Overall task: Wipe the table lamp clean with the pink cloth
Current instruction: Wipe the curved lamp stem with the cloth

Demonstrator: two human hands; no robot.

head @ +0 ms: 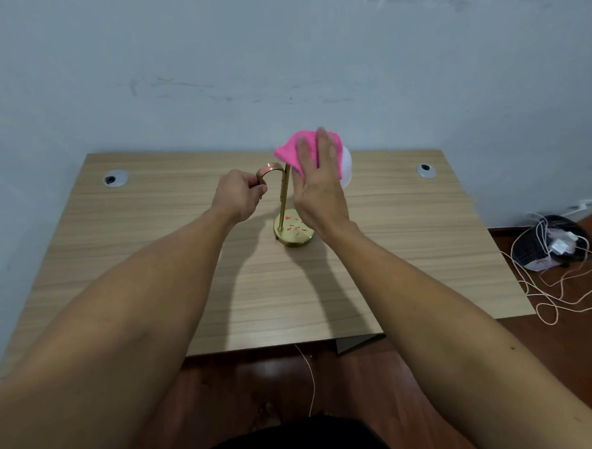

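Brass curved-neck table lamp [283, 194] pinched by left hand [239, 197] fingers to steady it — right hand [320, 188], fingers flat, pressing pink cloth [295, 148] onto white shade [346, 166].

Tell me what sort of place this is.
Probably a home room or small study. A wooden desk with cable grommets stands against a scuffed pale blue wall, a brass table lamp sits on it, and a dark basket with tangled charger cables lies on the wooden floor.

Head-worn wide-angle view, looking forward and down, close over table [426, 251]
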